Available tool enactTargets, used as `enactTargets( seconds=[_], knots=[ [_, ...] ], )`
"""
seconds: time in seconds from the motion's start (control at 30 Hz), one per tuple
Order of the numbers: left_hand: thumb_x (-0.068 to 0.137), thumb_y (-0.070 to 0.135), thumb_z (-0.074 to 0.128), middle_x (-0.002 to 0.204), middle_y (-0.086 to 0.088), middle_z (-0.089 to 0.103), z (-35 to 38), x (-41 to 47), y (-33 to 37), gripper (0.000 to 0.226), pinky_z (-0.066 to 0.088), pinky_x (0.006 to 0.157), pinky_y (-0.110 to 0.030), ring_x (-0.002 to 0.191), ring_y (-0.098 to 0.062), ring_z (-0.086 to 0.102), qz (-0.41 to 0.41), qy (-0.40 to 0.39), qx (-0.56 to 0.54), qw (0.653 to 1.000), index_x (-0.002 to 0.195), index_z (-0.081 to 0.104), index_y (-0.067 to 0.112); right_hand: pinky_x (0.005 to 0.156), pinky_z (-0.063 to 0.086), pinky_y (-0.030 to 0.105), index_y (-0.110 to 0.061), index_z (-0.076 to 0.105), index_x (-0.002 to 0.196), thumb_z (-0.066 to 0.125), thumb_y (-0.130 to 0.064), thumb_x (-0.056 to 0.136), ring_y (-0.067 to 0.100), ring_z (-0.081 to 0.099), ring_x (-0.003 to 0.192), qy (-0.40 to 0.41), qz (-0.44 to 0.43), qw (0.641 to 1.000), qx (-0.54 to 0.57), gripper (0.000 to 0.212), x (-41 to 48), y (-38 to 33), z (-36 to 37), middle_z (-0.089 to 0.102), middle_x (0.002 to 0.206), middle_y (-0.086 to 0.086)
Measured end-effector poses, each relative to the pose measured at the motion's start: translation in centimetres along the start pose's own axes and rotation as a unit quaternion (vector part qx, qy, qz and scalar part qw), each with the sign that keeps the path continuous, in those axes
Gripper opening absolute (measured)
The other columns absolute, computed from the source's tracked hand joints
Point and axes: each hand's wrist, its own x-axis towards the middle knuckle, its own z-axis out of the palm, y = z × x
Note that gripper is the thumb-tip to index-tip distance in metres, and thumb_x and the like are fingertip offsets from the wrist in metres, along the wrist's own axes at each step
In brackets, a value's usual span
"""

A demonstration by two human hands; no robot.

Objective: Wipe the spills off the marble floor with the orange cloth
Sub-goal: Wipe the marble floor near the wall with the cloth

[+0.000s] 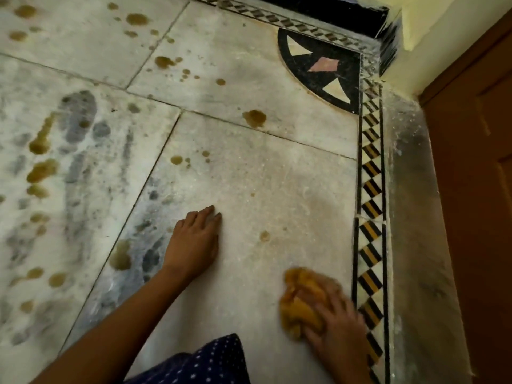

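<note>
Cloth (300,306) (orange) under right hand (339,325) just beside inlaid border (371,189).

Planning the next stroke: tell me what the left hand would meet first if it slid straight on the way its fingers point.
The left hand lies flat, pointing up and slightly right. Bare marble floor comes first, then probably the big brown spill by the tile joint.

No legible text, labels, brands, numbers or signs anywhere in frame; surfaces carry patterns only.
</note>
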Motion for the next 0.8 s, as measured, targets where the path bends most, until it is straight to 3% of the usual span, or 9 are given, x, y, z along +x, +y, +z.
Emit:
enactTargets(
  seconds=[0.07, 0.17, 0.3, 0.43, 0.5, 0.57, 0.67, 0.73, 0.8],
  knots=[
    [0.069, 0.013, 0.075, 0.122, -0.021, 0.060, 0.0, -0.3, -0.4, 0.049, 0.052, 0.075, -0.046, 0.101, -0.040, 0.060, -0.002, -0.008, 0.001, 1.000, 0.115, 0.062, 0.003, 0.086, 0.045, 0.056, -0.033, 0.058, 0.124, 0.053, -0.055, 0.065, 0.036, 0.051, 0.117, 0.009, 0.115, 0.992, 0.041, 0.063, 4.8, 0.3, -0.4, 0.049, 0.137, 0.003],
    [0.066, 0.011, 0.076, 0.118, -0.021, 0.062, 0.1, -0.2, -1.1, 0.048, 0.053, 0.072, -0.045, 0.097, -0.040, 0.062, 0.003, 0.000, 0.010, 1.000, 0.112, 0.064, 0.002, 0.099, 0.032, 0.053, -0.038, 0.053, 0.129, 0.047, -0.049, 0.068, 0.032, 0.038, 0.129, 0.022, 0.125, 0.988, 0.085, 0.063, 12.4, -3.6, 0.2, 0.042, 0.145, 0.000],
    [0.080, 0.015, 0.054, 0.129, -0.022, 0.054, -0.7, -0.1, -2.0, 0.044, 0.048, 0.083, -0.046, 0.110, -0.041, 0.054, -0.015, 0.001, -0.006, 1.000, 0.122, 0.057, 0.001, 0.096, 0.038, 0.064, -0.038, 0.058, 0.123, 0.044, -0.049, 0.058, 0.039, 0.053, 0.119, 0.007, -0.031, 0.998, 0.062, 0.067, 10.4, -9.5, 2.0, 0.053, 0.136, 0.006],
    [0.081, 0.012, 0.060, 0.132, -0.021, 0.052, -0.9, 0.8, -3.3, 0.046, 0.047, 0.086, -0.045, 0.114, -0.040, 0.053, -0.002, 0.001, 0.007, 1.000, 0.126, 0.054, 0.001, 0.099, 0.040, 0.057, -0.053, 0.029, 0.137, 0.056, -0.053, 0.055, 0.034, 0.051, 0.122, -0.029, -0.186, 0.981, 0.050, 0.087, 2.6, -4.1, 1.9, 0.038, 0.144, -0.008],
    [0.079, 0.015, 0.062, 0.123, -0.023, 0.058, -0.7, 1.2, -3.4, 0.042, 0.051, 0.079, -0.045, 0.104, -0.041, 0.059, -0.013, 0.005, 0.015, 1.000, 0.118, 0.059, 0.000, 0.098, 0.041, 0.056, -0.054, 0.022, 0.139, 0.050, -0.055, 0.064, 0.032, 0.046, 0.127, -0.026, -0.115, 0.993, 0.027, 0.080, 4.8, -0.6, 1.5, 0.030, 0.146, -0.010],
    [0.081, 0.024, 0.047, 0.117, -0.022, 0.062, -0.8, 1.9, -3.2, 0.042, 0.053, 0.075, -0.044, 0.098, -0.039, 0.062, -0.032, 0.003, 0.015, 0.999, 0.113, 0.062, 0.001, 0.105, 0.034, 0.058, -0.046, 0.031, 0.140, 0.043, -0.058, 0.073, 0.033, 0.034, 0.136, -0.012, 0.011, 0.998, 0.061, 0.069, 10.6, -0.1, 1.4, 0.027, 0.152, -0.007],
    [0.078, 0.026, 0.041, 0.115, -0.020, 0.064, -0.6, 2.9, -2.7, 0.047, 0.054, 0.075, -0.041, 0.097, -0.037, 0.064, -0.038, 0.009, 0.009, 0.999, 0.111, 0.064, 0.003, 0.107, 0.024, 0.053, -0.037, 0.046, 0.136, 0.044, -0.057, 0.068, 0.035, 0.038, 0.130, 0.006, 0.093, 0.992, 0.081, 0.070, 18.3, -5.5, 1.3, 0.039, 0.148, 0.002],
    [0.075, 0.020, 0.054, 0.115, -0.021, 0.063, -0.8, 3.3, -2.6, 0.041, 0.054, 0.075, -0.043, 0.098, -0.038, 0.063, -0.048, 0.016, 0.003, 0.999, 0.111, 0.064, 0.002, 0.103, 0.027, 0.056, -0.035, 0.055, 0.128, 0.044, -0.054, 0.062, 0.038, 0.052, 0.118, 0.026, 0.034, 0.997, 0.058, 0.070, 17.2, -9.0, 2.1, 0.052, 0.137, 0.008],
    [0.071, 0.014, 0.061, 0.116, -0.023, 0.063, -1.1, 3.8, -2.8, 0.043, 0.054, 0.075, -0.045, 0.099, -0.039, 0.062, -0.060, 0.018, -0.011, 0.998, 0.111, 0.063, 0.000, 0.103, 0.027, 0.051, -0.040, 0.051, 0.129, 0.047, -0.052, 0.055, 0.038, 0.056, 0.116, -0.013, -0.115, 0.991, 0.060, 0.075, 11.9, -9.1, 2.8, 0.054, 0.135, 0.005]
  ],
)
